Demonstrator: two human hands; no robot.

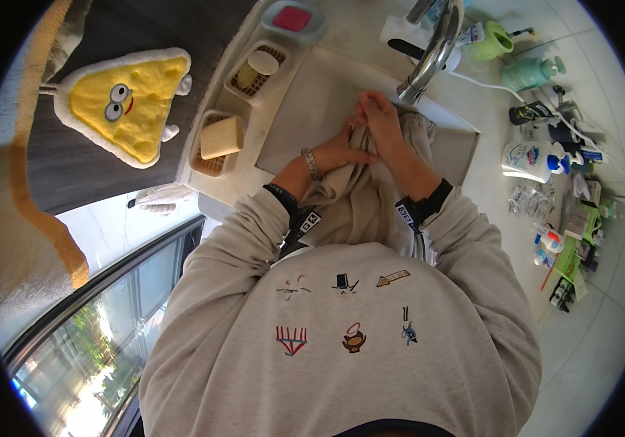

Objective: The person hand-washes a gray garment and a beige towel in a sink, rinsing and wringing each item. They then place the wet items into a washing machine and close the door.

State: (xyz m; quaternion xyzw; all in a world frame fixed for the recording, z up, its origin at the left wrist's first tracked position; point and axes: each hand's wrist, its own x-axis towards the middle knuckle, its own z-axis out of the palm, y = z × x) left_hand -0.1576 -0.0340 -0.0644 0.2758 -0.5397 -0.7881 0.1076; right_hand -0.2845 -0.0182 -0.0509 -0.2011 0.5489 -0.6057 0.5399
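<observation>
A wet-looking beige cloth garment [367,196] lies bunched over the near side of a white rectangular sink [301,104]. My left hand [337,150], with a bracelet at the wrist, grips a fold of it, thumb pointing right. Just above and to the right, my right hand [380,117] has curled fingers pinching the same cloth. The two hands nearly meet; the exact spot where the fingers close is partly hidden. Over the basin's far right side, a chrome faucet [427,60] curves down close to my right hand.
Left of the sink, soap dishes hold a yellow soap bar [222,137], a round white piece [262,63] and a pink bar [292,19]. Pump bottles [528,160] and a green caddy [566,257] line the right counter. A yellow plush towel [121,106] hangs at left.
</observation>
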